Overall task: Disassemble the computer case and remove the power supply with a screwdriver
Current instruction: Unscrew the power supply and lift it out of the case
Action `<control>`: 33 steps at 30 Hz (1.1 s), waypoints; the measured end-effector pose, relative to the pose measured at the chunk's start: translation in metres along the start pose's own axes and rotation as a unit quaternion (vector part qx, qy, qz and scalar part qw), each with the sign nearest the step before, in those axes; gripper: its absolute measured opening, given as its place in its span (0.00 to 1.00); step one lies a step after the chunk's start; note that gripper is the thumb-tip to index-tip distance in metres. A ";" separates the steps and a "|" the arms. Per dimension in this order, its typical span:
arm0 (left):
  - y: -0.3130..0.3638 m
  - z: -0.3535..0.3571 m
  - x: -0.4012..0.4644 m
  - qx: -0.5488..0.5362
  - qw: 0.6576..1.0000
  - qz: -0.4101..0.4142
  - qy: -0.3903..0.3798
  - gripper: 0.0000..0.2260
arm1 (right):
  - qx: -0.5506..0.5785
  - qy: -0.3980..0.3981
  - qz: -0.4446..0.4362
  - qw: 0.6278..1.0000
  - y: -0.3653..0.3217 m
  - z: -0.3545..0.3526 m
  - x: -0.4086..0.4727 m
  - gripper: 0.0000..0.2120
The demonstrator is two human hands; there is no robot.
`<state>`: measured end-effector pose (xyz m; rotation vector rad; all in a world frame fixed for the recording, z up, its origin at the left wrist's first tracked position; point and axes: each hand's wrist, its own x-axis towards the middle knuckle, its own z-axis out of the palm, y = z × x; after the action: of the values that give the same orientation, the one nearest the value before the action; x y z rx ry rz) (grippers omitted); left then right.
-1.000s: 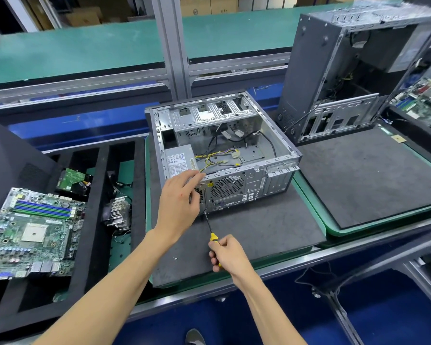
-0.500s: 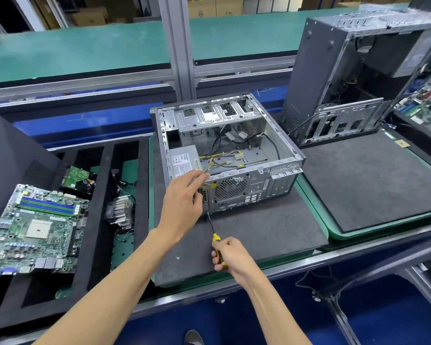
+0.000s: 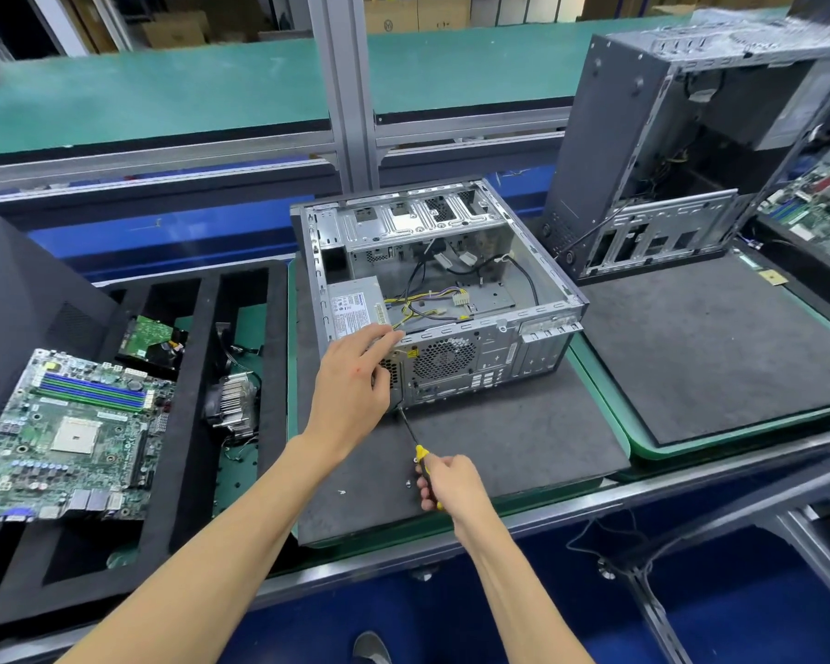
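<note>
An open grey computer case (image 3: 537,285) lies on its side on a dark foam mat (image 3: 499,448), its rear panel facing me. The silver power supply (image 3: 353,306) sits in its near-left corner, with yellow and black cables trailing from it. My left hand (image 3: 355,376) grips the case's rear top edge beside the power supply. My right hand (image 3: 446,484) holds a yellow-handled screwdriver (image 3: 410,431). Its shaft points up-left to the rear panel's lower left, and its tip is hidden behind my left hand. Two small screws (image 3: 408,483) lie on the mat.
A second, taller case (image 3: 609,151) stands upright at the right rear. To the left, a green motherboard (image 3: 68,433) rests on a black foam tray (image 3: 197,424) holding a heatsink (image 3: 233,400) and a drive. Another board (image 3: 820,208) shows at the far right. A grey mat (image 3: 719,342) lies at right.
My head has shifted slightly, so the scene slid a little. Both hands stay in place, the left on the case edge, the right on the screwdriver at the rear panel.
</note>
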<state>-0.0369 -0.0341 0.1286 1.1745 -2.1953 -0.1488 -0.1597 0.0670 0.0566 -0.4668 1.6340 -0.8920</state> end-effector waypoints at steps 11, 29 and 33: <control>0.000 0.001 0.000 0.001 1.000 0.001 0.008 0.23 | -0.218 0.060 -0.061 0.972 -0.003 0.003 -0.004 0.17; -0.002 0.003 0.000 -0.001 1.000 0.002 0.004 0.24 | -0.142 -0.006 0.012 0.990 -0.004 -0.001 0.006 0.17; -0.003 0.005 0.000 0.002 1.000 0.006 0.006 0.24 | -0.126 -0.012 -0.026 0.992 -0.001 -0.001 -0.002 0.08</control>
<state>-0.0377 -0.0368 0.1240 1.1610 -2.1926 -0.1317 -0.1603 0.0685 0.0585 -0.6942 1.7282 -0.7170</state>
